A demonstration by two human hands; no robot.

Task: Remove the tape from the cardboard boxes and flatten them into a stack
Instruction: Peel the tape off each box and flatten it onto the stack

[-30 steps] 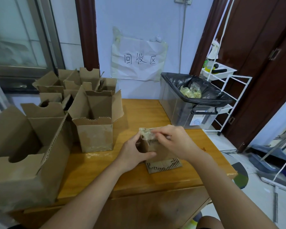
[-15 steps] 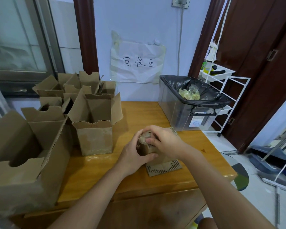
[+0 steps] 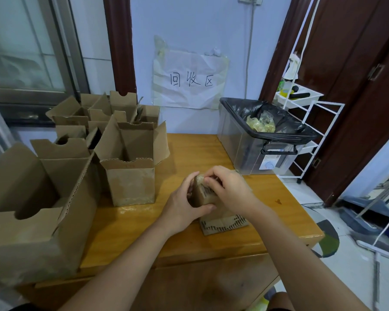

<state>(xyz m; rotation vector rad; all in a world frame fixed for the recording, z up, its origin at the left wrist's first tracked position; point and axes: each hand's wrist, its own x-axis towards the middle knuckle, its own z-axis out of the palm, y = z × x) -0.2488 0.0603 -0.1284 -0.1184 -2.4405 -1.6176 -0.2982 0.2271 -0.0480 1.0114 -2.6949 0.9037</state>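
The small cardboard box (image 3: 206,196), standing on its flattened flap near the front of the wooden table (image 3: 189,147), is gripped by the left hand (image 3: 181,204); clear tape, a second ago lifted above its top, is now pressed low under the pinching right hand (image 3: 228,189), so peeling seems unfinished. The box looks worn, brown, printed; open boxes (image 3: 130,162) wait left

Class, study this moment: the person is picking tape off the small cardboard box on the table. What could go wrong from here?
1. The right hand pinches tape at the top of the small box; it may tear, leaving bits stuck.
2. The left hand alone steadies the box, so a hard pull could make it slip.
3. The bin sits across the table, so tossed tape might miss.
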